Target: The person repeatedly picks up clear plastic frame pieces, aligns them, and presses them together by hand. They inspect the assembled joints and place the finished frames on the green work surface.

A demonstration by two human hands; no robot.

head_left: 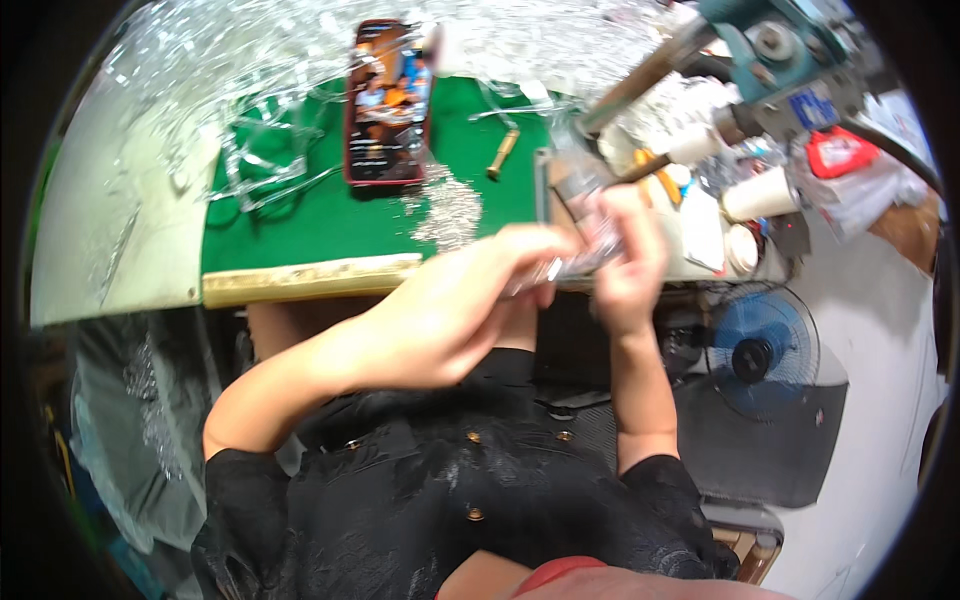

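Note:
A clear, shiny plastic piece (580, 264) stretches between my hands, blurred by motion, so its exact kind is hard to make out. My left hand (450, 305) has its fingers closed around the near end. My right hand (632, 262) grips the other end, beside the lower tip of a teal bench machine (765, 60). Left of the hands, a heap of tiny silvery metal parts (452, 212) lies on a green mat (310, 235). Behind the heap, a phone (388, 110) with a lit screen leans or lies on the mat.
Tangled clear plastic pieces (240, 60) fill the table's far side. A brass-coloured tool (503, 154) rests on the mat, whose front edge has a yellowish wooden strip (310, 281). At right are a white cup (760, 193), a red-topped bag (842, 152) and a blue fan (765, 345).

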